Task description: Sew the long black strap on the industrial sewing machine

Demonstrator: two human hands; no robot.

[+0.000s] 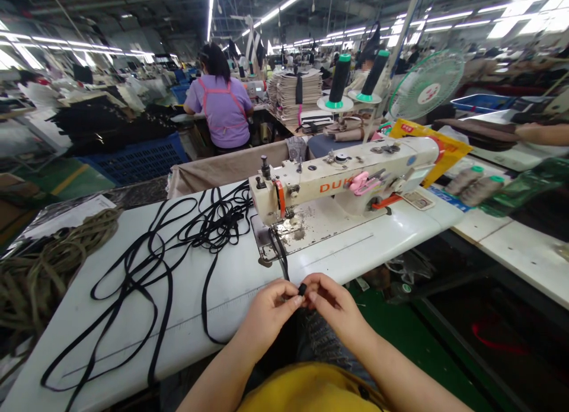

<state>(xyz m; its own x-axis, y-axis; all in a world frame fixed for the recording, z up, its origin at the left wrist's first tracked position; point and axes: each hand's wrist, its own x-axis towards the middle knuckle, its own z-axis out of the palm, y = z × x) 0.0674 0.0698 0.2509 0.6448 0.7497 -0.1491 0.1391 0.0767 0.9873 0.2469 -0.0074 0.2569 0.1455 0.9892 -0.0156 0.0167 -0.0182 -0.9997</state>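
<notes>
Just off the front edge of the white sewing table [235, 317], my left hand [276, 308] and my right hand [331, 299] meet at a small piece of black strap [302, 289]. Both hands are closed, thumb against fingers, pinching it from either side. Black strap [281, 252] runs from my fingers up to the needle area of the sewing machine [342, 181]. A loose tangle of long black strap [217, 222] lies on the table left of the machine, some of it reaching the front edge.
Olive strap [57, 264] is heaped at the far left. Pink snips [362, 182] rest against the machine arm. Behind stand black thread cones [339, 83], a green fan [429, 83] and a yellow bag [444, 148]. A co-worker in purple [222, 112] sits ahead.
</notes>
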